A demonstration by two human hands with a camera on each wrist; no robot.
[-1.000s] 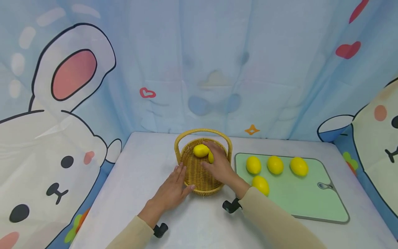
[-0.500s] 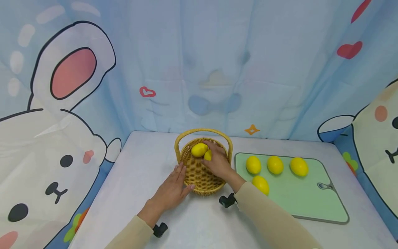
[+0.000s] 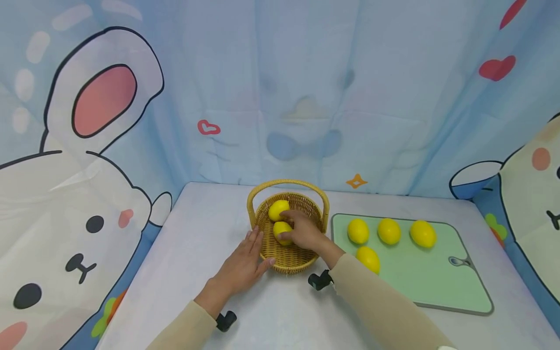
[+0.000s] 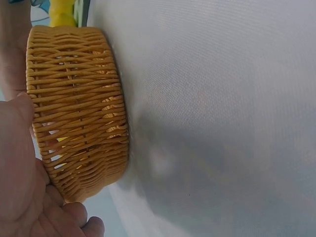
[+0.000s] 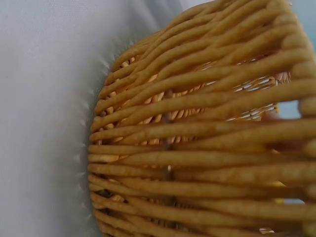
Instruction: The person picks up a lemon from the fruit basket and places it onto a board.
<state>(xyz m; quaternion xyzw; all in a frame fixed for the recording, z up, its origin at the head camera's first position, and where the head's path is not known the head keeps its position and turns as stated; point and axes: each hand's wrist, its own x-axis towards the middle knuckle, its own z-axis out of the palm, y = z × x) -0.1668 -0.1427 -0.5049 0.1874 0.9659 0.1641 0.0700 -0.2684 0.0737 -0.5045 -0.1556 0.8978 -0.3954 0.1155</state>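
Observation:
A round wicker basket [image 3: 290, 262] with a tall arched handle stands on the white table, two yellow lemons inside it. My right hand [image 3: 306, 233] reaches over its right side and grips the nearer lemon [image 3: 280, 238], thumb on its front and fingers behind. The farther lemon [image 3: 278, 210] lies just beyond, close to those fingertips. Against the basket's left side rests my left hand [image 3: 239, 266], its fingers straight and its thumb near the front rim. The left wrist view has this hand [image 4: 24, 177] beside the woven wall [image 4: 81, 113]. Woven wall [image 5: 197, 133] fills most of the right wrist view.
To the right of the basket lies a pale green cutting board [image 3: 437, 282] bearing several lemons: three in a back row, one lemon [image 3: 368, 260] nearer, partly behind the right sleeve [image 3: 376, 301]. A printed curtain [image 3: 302, 87] closes off the table's back and sides.
Inside the basket, my right hand has drawn the held lemon left and toward the front, so more of it shows. The farther lemon has shifted slightly left. My left hand stays put.

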